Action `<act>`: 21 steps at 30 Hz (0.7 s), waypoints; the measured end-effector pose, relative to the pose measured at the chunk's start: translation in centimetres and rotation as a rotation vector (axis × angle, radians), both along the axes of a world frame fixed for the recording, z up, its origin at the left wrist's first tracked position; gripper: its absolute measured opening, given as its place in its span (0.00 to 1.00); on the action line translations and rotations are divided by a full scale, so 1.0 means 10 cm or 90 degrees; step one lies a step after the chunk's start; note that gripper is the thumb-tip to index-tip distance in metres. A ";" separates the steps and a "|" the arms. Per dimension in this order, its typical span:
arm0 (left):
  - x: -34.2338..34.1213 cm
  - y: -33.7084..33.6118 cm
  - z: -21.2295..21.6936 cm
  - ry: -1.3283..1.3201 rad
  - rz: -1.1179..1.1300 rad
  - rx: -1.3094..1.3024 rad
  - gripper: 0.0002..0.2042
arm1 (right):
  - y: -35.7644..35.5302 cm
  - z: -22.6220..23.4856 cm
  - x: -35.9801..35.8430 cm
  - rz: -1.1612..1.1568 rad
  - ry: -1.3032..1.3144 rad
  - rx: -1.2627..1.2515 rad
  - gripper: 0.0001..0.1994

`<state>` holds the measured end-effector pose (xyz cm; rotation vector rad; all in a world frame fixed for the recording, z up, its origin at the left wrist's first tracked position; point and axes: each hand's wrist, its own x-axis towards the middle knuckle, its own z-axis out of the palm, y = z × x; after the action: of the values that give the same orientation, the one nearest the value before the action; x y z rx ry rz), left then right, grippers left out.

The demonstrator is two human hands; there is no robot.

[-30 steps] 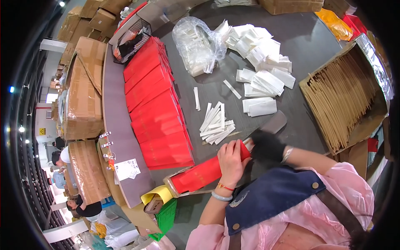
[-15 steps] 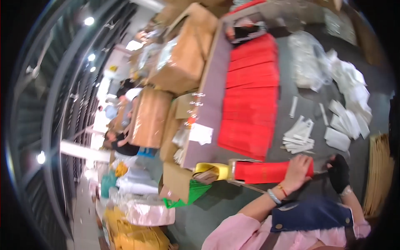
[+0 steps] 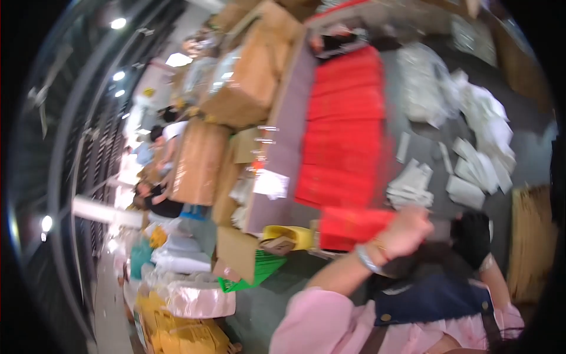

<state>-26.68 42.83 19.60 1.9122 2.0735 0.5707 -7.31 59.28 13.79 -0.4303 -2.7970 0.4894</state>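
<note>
My left hand, bare and smeared by motion, is closed at the right end of a flat red packet. My forearm covers part of that packet. My right hand wears a black glove and hovers over the grey table to the right, apart from the left hand. Its fingers blend into the dark glove, so their grip is unclear. Beyond my left hand lies a long overlapping row of red packets. A fanned pile of white strips sits just past my hands.
Crumpled white paper and a clear plastic bag lie on the table's far right. A brown cardboard stack stands at the right edge. A yellow holder and an open carton are on the left, with large cardboard boxes behind.
My left hand has curled closed and the red packet's far edge has shifted away from me. The whole view has slid slightly, moving the surroundings left.
</note>
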 end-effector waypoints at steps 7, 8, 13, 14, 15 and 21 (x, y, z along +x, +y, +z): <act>-0.81 -0.50 0.11 0.265 0.284 0.064 0.10 | 0.12 0.45 0.07 -0.047 -0.026 -0.097 0.30; -0.61 -0.54 -0.05 0.139 0.349 0.049 0.11 | 0.10 0.45 0.07 -0.064 -0.035 -0.095 0.30; 0.31 -0.56 -0.49 0.070 0.459 -0.020 0.29 | -0.04 0.52 0.07 -0.036 -0.120 -0.086 0.31; 0.31 -0.58 -0.58 0.010 0.475 -0.016 0.32 | -0.04 0.50 0.07 -0.024 -0.105 -0.067 0.30; 0.32 -0.59 -0.63 -0.049 0.491 -0.012 0.36 | -0.03 0.53 0.06 -0.016 -0.100 -0.063 0.31; 0.27 -0.62 -0.61 -0.101 0.493 -0.005 0.37 | -0.14 0.44 -0.11 0.063 -0.217 -0.121 0.31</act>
<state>-23.97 36.62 13.49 0.9516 2.6471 0.8227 -8.42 57.84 18.18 -0.4534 -3.1228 0.7747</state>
